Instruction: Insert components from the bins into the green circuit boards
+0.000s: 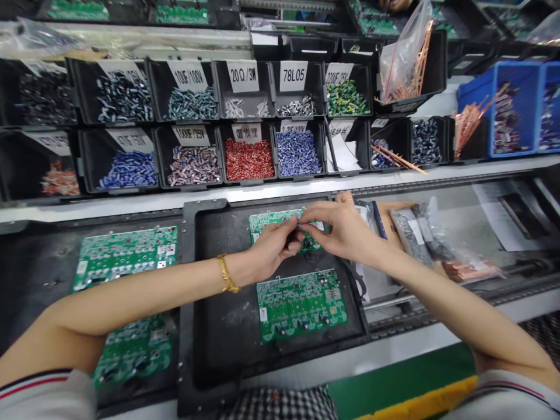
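My left hand (275, 248), with a gold bracelet on its wrist, is closed with curled fingers over the upper green circuit board (262, 220). What its fingers hold is hidden. My right hand (336, 228) meets it from the right, thumb and forefinger pinching a small dark electronic component (300, 226) at the left fingertips. Its exact kind is too small to tell. Both hands cover much of the upper board. Below them a second circuit board (301, 303) lies in the same black tray (227, 350), with a few small round parts along its lower edge.
Two rows of labelled black bins stand behind, including one of red capacitors (248, 160) and one of blue capacitors (298, 153). Another black tray (26, 291) with green boards lies left. Plastic bags of parts (420, 233) and a blue bin (475, 93) are to the right.
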Tool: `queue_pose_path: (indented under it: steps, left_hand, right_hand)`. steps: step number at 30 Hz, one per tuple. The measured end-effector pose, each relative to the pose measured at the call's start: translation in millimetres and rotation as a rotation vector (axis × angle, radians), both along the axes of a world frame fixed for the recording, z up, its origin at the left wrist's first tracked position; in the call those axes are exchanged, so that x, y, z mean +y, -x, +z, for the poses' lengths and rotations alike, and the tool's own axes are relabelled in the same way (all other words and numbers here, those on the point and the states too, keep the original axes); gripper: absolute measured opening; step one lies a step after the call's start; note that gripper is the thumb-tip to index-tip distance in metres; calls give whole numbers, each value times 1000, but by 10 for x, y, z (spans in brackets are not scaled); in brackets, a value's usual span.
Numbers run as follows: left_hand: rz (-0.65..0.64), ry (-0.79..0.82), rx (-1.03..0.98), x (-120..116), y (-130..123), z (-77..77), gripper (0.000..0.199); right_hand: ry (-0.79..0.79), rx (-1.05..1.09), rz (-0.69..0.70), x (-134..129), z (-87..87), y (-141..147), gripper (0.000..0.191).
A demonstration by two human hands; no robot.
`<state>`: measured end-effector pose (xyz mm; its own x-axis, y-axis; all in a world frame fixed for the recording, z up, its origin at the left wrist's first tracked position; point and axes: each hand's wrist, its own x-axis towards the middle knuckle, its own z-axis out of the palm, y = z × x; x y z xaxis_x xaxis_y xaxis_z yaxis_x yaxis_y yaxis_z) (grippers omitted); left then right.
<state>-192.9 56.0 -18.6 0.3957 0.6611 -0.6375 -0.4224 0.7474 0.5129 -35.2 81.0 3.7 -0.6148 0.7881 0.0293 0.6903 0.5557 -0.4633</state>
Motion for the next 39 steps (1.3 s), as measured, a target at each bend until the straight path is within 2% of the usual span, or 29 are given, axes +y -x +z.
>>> queue_pose_path:
  steps: [4, 7, 10, 16, 24, 28, 31, 35, 39]
  left_hand:
    - [-34, 46, -4, 19, 38, 17, 19]
    - [-58, -6, 72, 7, 60, -5, 14]
    - [-125, -69, 125, -14, 67, -29, 16]
    - [-142, -129, 144, -14, 77, -33, 9]
    - [-143, -89, 156, -14, 73, -37, 14]
    - [-128, -67, 152, -8, 65, -53, 21]
    - [-88, -31, 129, -9, 54, -56, 22]
    - [-30, 0, 48, -64, 4, 4, 21]
    - [-72, -1, -22, -255, -37, 86, 21]
  right_hand:
    - [-135, -169, -13, 230, -130, -130, 19]
    - [-146, -242, 26, 404, -291, -245, 20]
    - [-138, -238, 45, 456, -381, -286, 21]
    - [-151, -231, 59, 435, -384, -286, 23]
    - [-218, -304, 96, 427, -380, -264, 27]
    - [-196, -335, 87, 444, -354, -236, 27]
    - [-144, -223, -22, 320, -253, -168, 25]
    - [0, 30, -81, -63, -29, -40, 18]
    - [-68, 15, -88, -425, 63, -106, 15]
